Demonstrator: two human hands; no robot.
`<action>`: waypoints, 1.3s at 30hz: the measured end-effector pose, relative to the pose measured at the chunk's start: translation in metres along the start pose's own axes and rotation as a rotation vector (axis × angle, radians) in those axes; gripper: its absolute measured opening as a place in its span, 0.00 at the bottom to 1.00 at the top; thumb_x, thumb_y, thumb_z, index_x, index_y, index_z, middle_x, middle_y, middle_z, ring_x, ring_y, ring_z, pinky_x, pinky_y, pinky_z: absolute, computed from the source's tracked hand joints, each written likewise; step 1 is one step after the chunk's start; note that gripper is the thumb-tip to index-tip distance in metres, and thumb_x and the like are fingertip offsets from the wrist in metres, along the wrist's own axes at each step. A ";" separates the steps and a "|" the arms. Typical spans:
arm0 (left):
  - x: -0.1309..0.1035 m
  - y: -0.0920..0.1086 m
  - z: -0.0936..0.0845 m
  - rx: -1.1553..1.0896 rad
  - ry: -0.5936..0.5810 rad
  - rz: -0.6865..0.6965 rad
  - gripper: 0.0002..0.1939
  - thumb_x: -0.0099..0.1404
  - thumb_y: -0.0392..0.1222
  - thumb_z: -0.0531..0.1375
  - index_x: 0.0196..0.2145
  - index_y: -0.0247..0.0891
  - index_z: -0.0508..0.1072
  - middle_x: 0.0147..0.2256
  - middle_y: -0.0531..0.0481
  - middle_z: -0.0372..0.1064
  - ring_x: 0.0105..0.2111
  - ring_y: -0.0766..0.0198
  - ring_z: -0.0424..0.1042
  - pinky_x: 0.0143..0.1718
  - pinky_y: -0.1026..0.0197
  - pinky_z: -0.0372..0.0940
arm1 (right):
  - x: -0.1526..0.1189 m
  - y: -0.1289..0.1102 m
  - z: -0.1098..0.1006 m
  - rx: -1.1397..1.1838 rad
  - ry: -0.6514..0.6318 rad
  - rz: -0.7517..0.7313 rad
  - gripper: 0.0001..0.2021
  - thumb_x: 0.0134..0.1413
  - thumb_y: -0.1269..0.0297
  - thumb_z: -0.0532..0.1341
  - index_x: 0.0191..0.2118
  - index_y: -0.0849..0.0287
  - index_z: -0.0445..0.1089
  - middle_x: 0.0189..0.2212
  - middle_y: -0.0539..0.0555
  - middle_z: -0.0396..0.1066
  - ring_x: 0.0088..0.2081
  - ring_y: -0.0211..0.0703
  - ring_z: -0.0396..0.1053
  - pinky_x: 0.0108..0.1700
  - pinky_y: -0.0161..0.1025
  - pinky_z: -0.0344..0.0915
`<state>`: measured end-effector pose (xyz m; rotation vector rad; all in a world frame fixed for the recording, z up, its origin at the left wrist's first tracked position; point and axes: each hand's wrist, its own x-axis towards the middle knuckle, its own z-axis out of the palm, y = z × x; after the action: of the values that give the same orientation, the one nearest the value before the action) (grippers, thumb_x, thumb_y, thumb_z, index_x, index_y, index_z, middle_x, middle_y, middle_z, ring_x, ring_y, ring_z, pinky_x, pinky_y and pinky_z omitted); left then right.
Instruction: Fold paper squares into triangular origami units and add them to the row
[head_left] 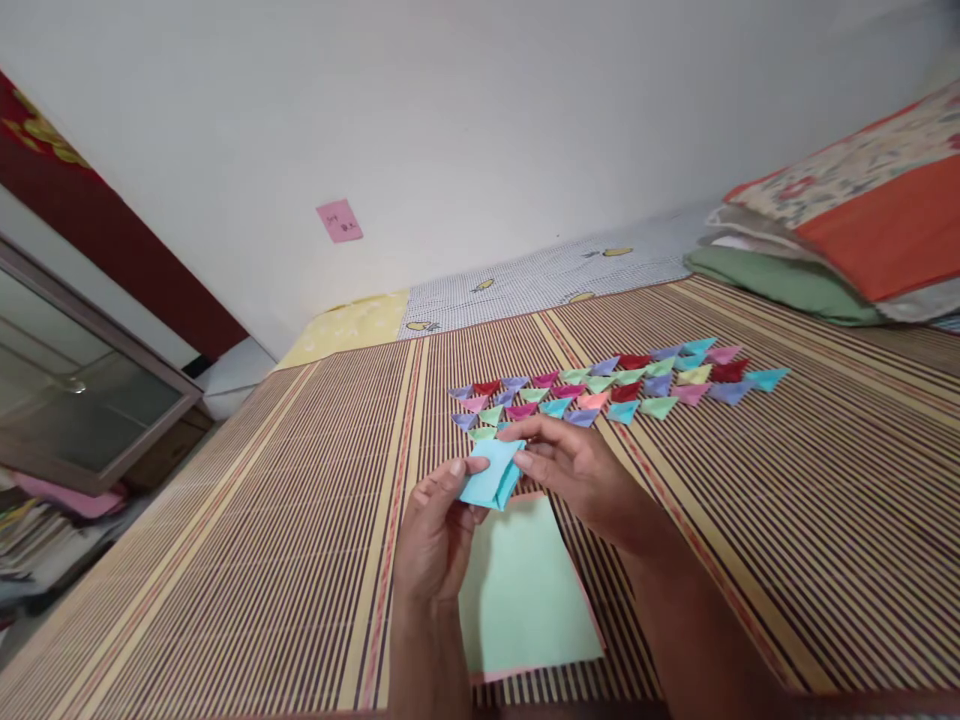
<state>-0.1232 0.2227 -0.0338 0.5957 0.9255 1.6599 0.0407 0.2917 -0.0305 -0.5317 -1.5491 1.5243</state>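
Note:
A light blue folded paper [489, 474] is held up between both my hands, its layers showing at the lower right edge. My left hand [439, 525] pinches its left side, thumb on top. On the right side, my right hand [577, 470] grips the paper's edge between thumb and fingers. Below lies a sheet stack [536, 590], pale green on top with a pink edge showing underneath. Just beyond my hands, rows of small folded paper triangles [592, 400] in blue, red, green, pink and yellow rest on the striped mat.
The striped mat [300, 520] covers the bed. At the far right sit stacked pillows and folded bedding [847, 240]. A white wall [487, 130] bearing a pink note [340, 221] rises behind. To the left stand a glass-doored cabinet [82, 380] and a pile of books [37, 530].

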 end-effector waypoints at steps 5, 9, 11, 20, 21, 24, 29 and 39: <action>0.001 0.000 -0.002 -0.006 -0.019 0.000 0.13 0.54 0.46 0.74 0.32 0.32 0.85 0.26 0.47 0.75 0.25 0.69 0.70 0.29 0.67 0.68 | -0.002 -0.005 0.000 0.052 -0.029 0.022 0.06 0.61 0.63 0.65 0.43 0.57 0.75 0.33 0.52 0.76 0.38 0.42 0.76 0.42 0.39 0.74; 0.001 0.000 -0.005 0.015 -0.048 0.029 0.15 0.58 0.48 0.72 0.34 0.32 0.85 0.27 0.47 0.74 0.24 0.69 0.67 0.27 0.68 0.66 | -0.003 -0.005 -0.002 0.085 -0.085 0.029 0.11 0.59 0.67 0.65 0.48 0.56 0.75 0.38 0.53 0.78 0.44 0.44 0.77 0.47 0.41 0.75; 0.000 0.001 -0.007 0.026 -0.088 0.042 0.16 0.59 0.50 0.71 0.37 0.32 0.85 0.28 0.46 0.74 0.25 0.69 0.67 0.26 0.68 0.66 | -0.003 -0.003 -0.003 0.102 -0.102 0.022 0.14 0.57 0.69 0.66 0.50 0.55 0.76 0.41 0.54 0.78 0.46 0.45 0.77 0.49 0.41 0.74; -0.002 0.002 -0.010 0.091 -0.123 0.012 0.19 0.49 0.36 0.76 0.41 0.37 0.84 0.27 0.51 0.74 0.27 0.69 0.70 0.33 0.68 0.67 | -0.003 -0.001 -0.004 0.154 -0.058 0.019 0.14 0.60 0.65 0.67 0.52 0.54 0.77 0.44 0.55 0.80 0.46 0.44 0.78 0.51 0.42 0.75; -0.003 0.002 -0.009 0.102 -0.119 0.010 0.20 0.48 0.35 0.76 0.41 0.37 0.84 0.26 0.51 0.74 0.27 0.69 0.70 0.33 0.67 0.67 | -0.003 -0.001 -0.003 0.159 -0.054 0.019 0.14 0.60 0.65 0.67 0.52 0.54 0.77 0.44 0.55 0.80 0.47 0.44 0.78 0.51 0.42 0.76; -0.004 0.003 -0.004 0.154 -0.076 0.041 0.21 0.45 0.33 0.76 0.39 0.37 0.83 0.29 0.50 0.77 0.28 0.67 0.71 0.33 0.66 0.67 | -0.003 -0.001 -0.001 0.176 -0.050 0.024 0.13 0.61 0.64 0.67 0.51 0.54 0.77 0.43 0.55 0.80 0.46 0.45 0.78 0.49 0.43 0.77; -0.006 0.000 0.001 0.246 0.038 0.123 0.16 0.47 0.31 0.74 0.35 0.39 0.81 0.25 0.54 0.74 0.22 0.70 0.67 0.26 0.68 0.63 | -0.003 -0.001 0.003 0.200 -0.071 0.051 0.14 0.59 0.66 0.67 0.51 0.56 0.77 0.43 0.56 0.79 0.43 0.44 0.79 0.42 0.40 0.80; -0.005 0.001 0.006 0.212 0.047 0.125 0.10 0.50 0.41 0.76 0.29 0.36 0.82 0.25 0.52 0.74 0.26 0.69 0.69 0.30 0.67 0.65 | -0.002 -0.004 0.002 0.182 -0.096 0.054 0.13 0.57 0.67 0.68 0.48 0.55 0.78 0.42 0.54 0.78 0.43 0.43 0.78 0.46 0.42 0.78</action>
<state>-0.1176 0.2192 -0.0289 0.7735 1.1275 1.7043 0.0415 0.2879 -0.0268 -0.4044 -1.4592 1.7347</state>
